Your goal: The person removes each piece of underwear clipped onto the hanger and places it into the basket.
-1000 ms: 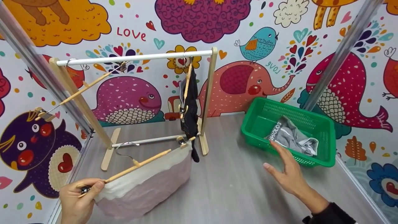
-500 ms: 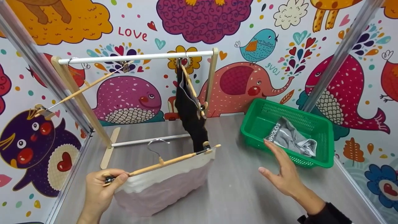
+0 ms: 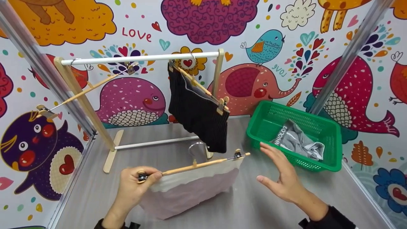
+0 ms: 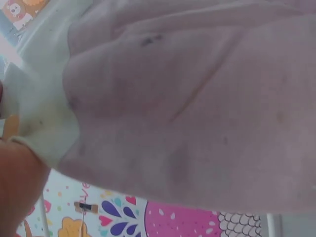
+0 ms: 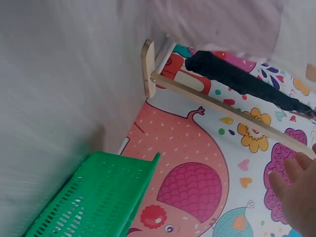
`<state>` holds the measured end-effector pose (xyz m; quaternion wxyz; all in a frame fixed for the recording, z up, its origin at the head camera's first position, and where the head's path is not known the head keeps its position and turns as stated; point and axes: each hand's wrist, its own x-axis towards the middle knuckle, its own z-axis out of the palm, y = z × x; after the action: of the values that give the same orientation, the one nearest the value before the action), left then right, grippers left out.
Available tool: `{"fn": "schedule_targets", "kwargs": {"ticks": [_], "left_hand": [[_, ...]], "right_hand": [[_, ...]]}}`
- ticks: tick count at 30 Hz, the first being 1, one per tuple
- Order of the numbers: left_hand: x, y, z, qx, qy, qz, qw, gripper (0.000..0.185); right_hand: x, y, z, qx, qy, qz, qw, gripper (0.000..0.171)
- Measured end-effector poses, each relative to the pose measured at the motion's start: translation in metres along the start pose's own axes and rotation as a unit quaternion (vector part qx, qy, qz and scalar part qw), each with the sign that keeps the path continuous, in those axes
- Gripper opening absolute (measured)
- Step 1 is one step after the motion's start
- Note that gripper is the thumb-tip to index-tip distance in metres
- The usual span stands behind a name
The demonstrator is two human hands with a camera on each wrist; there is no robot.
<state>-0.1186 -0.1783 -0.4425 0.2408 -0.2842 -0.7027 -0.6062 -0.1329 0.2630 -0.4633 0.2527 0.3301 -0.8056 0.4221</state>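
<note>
Cloth (image 3: 194, 189), white along its top and dusty mauve below, hangs from a wooden clip hanger (image 3: 195, 166) in front of the rack (image 3: 95, 122); whether its lower edge touches the counter (image 3: 248, 203) cannot be told. The left hand's (image 3: 135, 184) fingers (image 3: 155, 176) pinch that hanger at its left clip. The right hand (image 3: 286, 181) is raised with its fingers spread and released, apart from the green perforated basket (image 3: 295, 109), which holds a crumpled grey garment (image 3: 299, 143) with a lettered band. Between the held hanger and the right part of the white rail (image 3: 143, 58), a black ribbed garment (image 3: 197, 117) gets in the way, slung slantwise from a second hanger (image 3: 198, 84), its bottom near the upright metal hook (image 3: 197, 143). At the rail's left end a third hanger (image 3: 101, 82) juts past the wooden post. A wall (image 3: 270, 16) printed with animals stands behind.
</note>
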Motion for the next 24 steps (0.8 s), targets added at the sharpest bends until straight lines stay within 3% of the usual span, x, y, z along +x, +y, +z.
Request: {"fn": "schedule_targets", "kwargs": {"ticks": [9,16,24], "left_hand": [[0.005,0.001,0.029,-0.010,-0.043,0.018,0.9989,0.021],[0.010,0.004,0.049,-0.010,-0.061,0.006,0.9981,0.015],[0.016,0.002,0.065,-0.023,-0.073,0.000,0.9970,0.011]], "right_hand": [[0.010,-0.016,0.004,0.003,-0.041,-0.056,0.998,0.074],[0.021,-0.022,0.007,-0.017,-0.037,-0.123,0.992,0.054],[0.030,-0.020,0.009,-0.049,-0.013,-0.159,0.986,0.029]]}}
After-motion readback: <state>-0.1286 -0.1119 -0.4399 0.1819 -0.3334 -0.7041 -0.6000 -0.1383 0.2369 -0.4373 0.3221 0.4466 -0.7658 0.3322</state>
